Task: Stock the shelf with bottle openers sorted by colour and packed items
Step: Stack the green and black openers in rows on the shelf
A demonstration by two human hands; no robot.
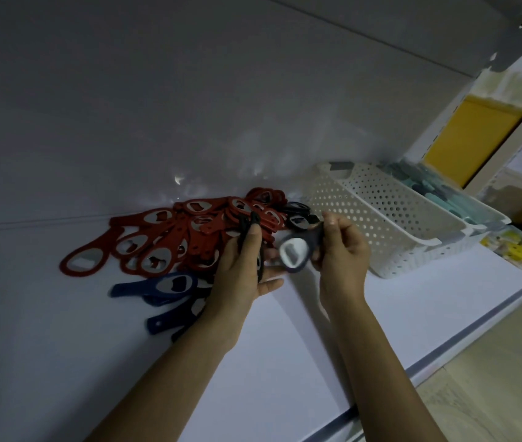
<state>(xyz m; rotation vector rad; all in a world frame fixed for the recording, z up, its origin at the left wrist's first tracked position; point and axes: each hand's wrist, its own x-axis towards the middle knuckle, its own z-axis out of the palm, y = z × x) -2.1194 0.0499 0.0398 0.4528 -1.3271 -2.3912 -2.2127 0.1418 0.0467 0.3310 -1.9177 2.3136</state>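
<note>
Head view: red bottle openers lie heaped on the white shelf, with blue bottle openers just in front. The left hand grips black openers at the heap's edge. Beside it the right hand pinches a dark opener between the two hands, near a white perforated basket.

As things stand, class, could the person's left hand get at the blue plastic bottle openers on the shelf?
Probably yes: the blue plastic bottle openers lie close beside the left hand, with nothing on top. But it already grips black openers, so its fingers are busy.
</note>
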